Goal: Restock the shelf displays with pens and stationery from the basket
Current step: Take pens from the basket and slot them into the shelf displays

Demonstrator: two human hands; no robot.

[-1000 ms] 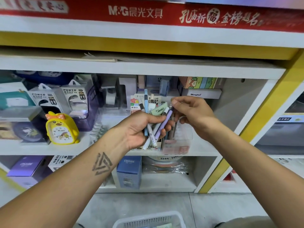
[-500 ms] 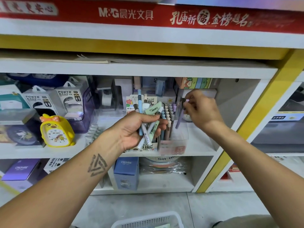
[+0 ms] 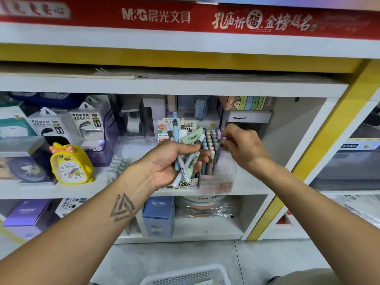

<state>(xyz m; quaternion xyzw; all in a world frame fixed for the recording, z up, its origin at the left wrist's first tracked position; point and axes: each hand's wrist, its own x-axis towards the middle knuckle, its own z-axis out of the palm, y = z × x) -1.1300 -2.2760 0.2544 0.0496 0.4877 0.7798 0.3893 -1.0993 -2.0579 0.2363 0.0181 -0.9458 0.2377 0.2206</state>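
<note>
Pens (image 3: 186, 153): light, stiff, slick; your left hand (image 3: 170, 161) grips the bunch mid-barrel, right hand (image 3: 240, 145) pinches a lilac pen (image 3: 219, 150) near its top.

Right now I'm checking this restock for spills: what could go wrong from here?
The left hand grips a loose, crossed bundle of pens; one could slip out and drop to the floor beside the basket. The right hand pinches a purple pen at the crowded clear pen holder; it may jam against its neighbours or tip the holder.
</note>
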